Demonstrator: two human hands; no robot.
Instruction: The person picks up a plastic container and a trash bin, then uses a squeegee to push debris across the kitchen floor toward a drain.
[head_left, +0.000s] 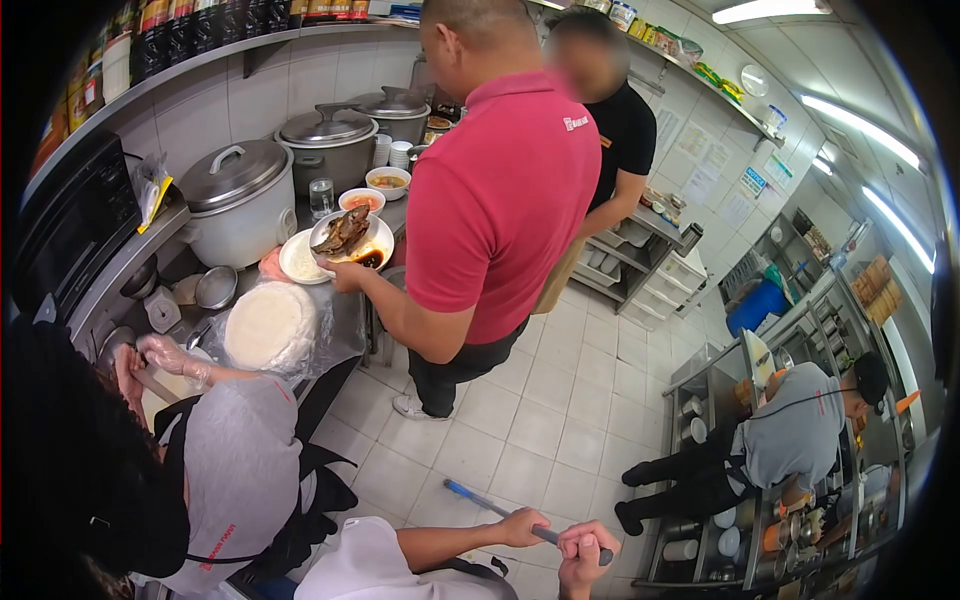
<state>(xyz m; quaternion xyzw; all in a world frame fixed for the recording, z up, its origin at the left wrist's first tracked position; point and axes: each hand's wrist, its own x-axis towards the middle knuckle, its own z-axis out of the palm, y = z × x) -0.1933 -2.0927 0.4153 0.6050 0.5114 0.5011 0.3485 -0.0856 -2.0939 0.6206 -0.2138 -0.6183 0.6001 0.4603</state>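
Both my hands are closed round a blue and dark grey pole (490,503), low in the view. My left hand (525,527) grips it partway along, with the forearm reaching in from a pale sleeve. Close to the pole's dark rounded end, my right hand (583,553) wraps round it. The pole slants up and left over the floor tiles to a blue end, and no mop or broom head shows on it. Neither hand touches anything else that I can see.
A person in a red shirt (520,190) holds a plate of fried fish (345,232) by the counter. Beside me on the left, a person in grey (240,470) works there with gloved hands. Another person (795,425) bends at the right shelves (720,560). Someone in black stands behind.
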